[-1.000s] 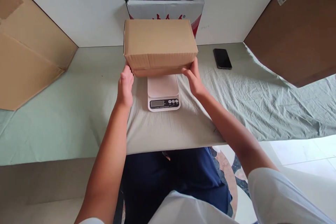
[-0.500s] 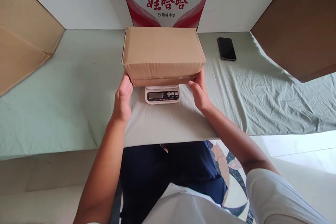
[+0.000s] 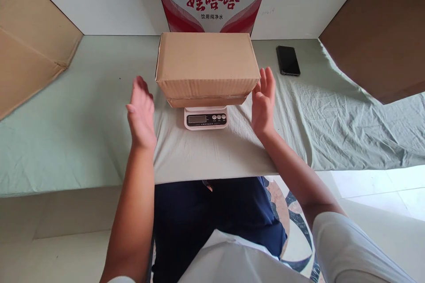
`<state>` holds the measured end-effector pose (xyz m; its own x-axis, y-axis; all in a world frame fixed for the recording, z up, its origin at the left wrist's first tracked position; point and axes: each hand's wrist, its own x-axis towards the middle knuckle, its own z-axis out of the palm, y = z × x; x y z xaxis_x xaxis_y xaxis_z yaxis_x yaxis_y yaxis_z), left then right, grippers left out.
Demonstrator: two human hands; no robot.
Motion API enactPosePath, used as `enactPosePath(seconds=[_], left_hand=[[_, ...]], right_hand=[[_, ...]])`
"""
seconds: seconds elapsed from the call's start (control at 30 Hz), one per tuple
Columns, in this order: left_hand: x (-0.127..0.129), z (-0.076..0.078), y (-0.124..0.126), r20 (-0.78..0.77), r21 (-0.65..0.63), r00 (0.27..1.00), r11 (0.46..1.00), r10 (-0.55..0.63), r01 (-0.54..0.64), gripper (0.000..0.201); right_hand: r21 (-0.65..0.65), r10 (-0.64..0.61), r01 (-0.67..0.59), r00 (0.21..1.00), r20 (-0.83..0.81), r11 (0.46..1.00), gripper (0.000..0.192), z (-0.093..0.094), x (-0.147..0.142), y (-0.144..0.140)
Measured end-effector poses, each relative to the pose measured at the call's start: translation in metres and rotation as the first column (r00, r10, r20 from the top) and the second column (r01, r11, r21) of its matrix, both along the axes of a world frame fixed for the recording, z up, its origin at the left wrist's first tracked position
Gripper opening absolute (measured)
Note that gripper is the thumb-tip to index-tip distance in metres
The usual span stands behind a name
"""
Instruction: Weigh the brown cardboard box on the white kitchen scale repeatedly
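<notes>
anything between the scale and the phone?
Head view: only bare, wrinkled green cloth between scale and phone; the open right hand hovers over that stretch.

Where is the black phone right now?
The phone lies flat on the green cloth, far right of the table, beyond the right hand and right of the brown box that sits on the scale.
</notes>
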<state>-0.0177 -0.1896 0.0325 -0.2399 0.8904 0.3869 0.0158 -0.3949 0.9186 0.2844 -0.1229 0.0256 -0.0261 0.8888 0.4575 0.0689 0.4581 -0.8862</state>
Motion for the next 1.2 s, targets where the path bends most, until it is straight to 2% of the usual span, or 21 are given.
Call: enactPosePath(seconds=[0.07, 0.17, 0.33, 0.47, 0.57, 0.67, 0.77, 0.9, 1.03, 1.13, 1.2], left_hand=[[-0.005, -0.001, 0.002, 0.032, -0.015, 0.999, 0.999, 0.034, -0.033, 0.087], [-0.003, -0.003, 0.004, 0.017, -0.017, 0.999, 0.999, -0.029, 0.029, 0.086], [0.016, -0.006, 0.006, -0.040, -0.046, 0.990, 0.990, -0.138, 0.136, 0.080], [0.022, 0.001, 0.014, -0.043, -0.049, 0.986, 0.986, -0.161, 0.159, 0.083], [0.017, 0.014, 0.037, -0.025, -0.015, 0.986, 0.986, -0.167, 0.167, 0.083], [0.010, 0.020, 0.078, 0.029, -0.005, 0.989, 0.990, -0.143, 0.143, 0.086], [0.005, 0.011, 0.125, 0.084, -0.072, 0.992, 0.993, -0.090, 0.096, 0.086], [0.005, -0.018, 0.164, 0.121, -0.139, 0.993, 0.990, -0.013, 0.030, 0.088], [0.007, -0.036, 0.173, 0.113, -0.158, 0.993, 0.986, -0.028, 0.045, 0.092], [0.002, -0.039, 0.174, 0.079, -0.151, 0.996, 0.987, -0.039, 0.051, 0.091], [-0.007, -0.038, 0.174, 0.049, -0.144, 0.999, 0.989, -0.019, 0.026, 0.091]], right_hand=[[-0.004, -0.024, 0.024, 1.000, -0.011, 1.000, 0.072, 0.000, 0.007, 0.004], [-0.057, 0.021, -0.024, 0.998, -0.056, 0.998, 0.071, 0.000, 0.007, 0.008], [-0.154, 0.103, -0.117, 0.990, -0.096, 0.981, 0.068, -0.001, -0.014, 0.004], [-0.144, 0.079, -0.094, 0.991, -0.109, 0.985, 0.060, 0.002, -0.025, 0.008], [-0.092, 0.086, -0.095, 0.992, -0.097, 0.991, 0.058, 0.012, -0.028, 0.031], [-0.018, 0.078, -0.081, 0.990, -0.120, 0.997, 0.063, 0.023, -0.036, 0.069], [-0.017, 0.059, -0.063, 0.983, -0.172, 0.998, 0.068, 0.021, -0.051, 0.107], [-0.090, 0.029, -0.048, 0.978, -0.206, 0.995, 0.073, 0.003, -0.065, 0.134], [-0.108, 0.017, -0.040, 0.979, -0.205, 0.993, 0.069, -0.012, -0.065, 0.141], [-0.117, -0.003, -0.021, 0.979, -0.204, 0.993, 0.073, -0.018, -0.060, 0.149], [-0.156, -0.063, 0.030, 0.975, -0.214, 0.987, 0.081, -0.023, -0.052, 0.158]])
